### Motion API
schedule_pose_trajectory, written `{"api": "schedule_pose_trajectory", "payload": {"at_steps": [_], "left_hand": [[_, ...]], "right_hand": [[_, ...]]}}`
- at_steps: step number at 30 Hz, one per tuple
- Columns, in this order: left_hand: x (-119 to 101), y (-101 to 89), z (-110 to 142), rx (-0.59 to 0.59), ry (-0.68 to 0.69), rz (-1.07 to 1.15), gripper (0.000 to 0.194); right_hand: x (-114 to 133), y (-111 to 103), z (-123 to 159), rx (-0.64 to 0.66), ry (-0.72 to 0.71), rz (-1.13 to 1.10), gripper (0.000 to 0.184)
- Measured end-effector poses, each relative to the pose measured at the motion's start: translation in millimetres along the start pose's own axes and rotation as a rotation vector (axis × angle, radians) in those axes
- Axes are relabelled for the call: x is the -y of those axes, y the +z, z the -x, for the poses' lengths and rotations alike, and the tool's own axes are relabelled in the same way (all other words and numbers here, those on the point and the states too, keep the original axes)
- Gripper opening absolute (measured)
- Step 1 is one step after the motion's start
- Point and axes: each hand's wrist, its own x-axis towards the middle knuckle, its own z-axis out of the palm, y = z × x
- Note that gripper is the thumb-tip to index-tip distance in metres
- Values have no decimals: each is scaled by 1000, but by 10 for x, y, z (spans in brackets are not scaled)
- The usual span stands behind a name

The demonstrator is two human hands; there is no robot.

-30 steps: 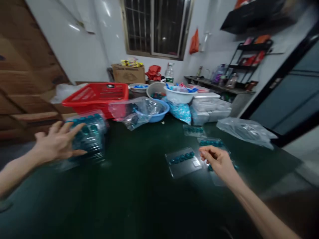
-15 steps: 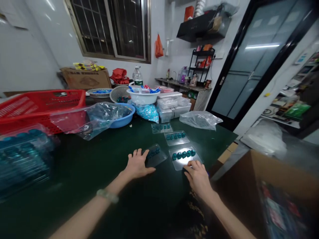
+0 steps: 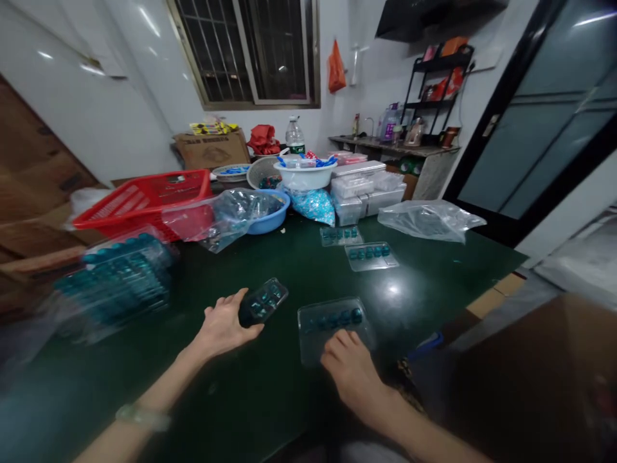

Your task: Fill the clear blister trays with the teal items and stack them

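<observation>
Packs with teal pieces (image 3: 116, 276) stand in a heap at the left of the green surface (image 3: 255, 399), in front of a red basket (image 3: 149, 202). The left hand (image 3: 222, 329) has its grip closed on a small pack (image 3: 264, 301), held tilted. The right hand (image 3: 354, 373) rests curled fingers at the near edge of a wide clear pack (image 3: 332, 321); whether its grip pinches, I cannot tell. Two flat packs (image 3: 371, 256) lie beyond, near a plastic bag (image 3: 431, 220).

Gap between teal stack (image 3: 118, 273) and left hand (image 3: 224, 328); red basket (image 3: 116, 215) blocks beyond.
</observation>
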Motion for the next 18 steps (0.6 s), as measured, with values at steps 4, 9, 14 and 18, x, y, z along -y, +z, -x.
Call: {"api": "schedule_pose_trajectory", "payload": {"at_steps": [4,9,14,18], "left_hand": [[45,-126,215,-9,-50,43,76],[-338,-241,351,-92,158,78,76],[-767,-129,361,-12,351,75,78],[-890,-11,284,80,446,52,85]], "right_hand": [[319,122,-170,19,-82,-56,10],[509,126,-217,-9,-138,-141,6],[300,-178,123,-121,-8,-252,20],[-213,-356,290,-265,163,-226,21]]}}
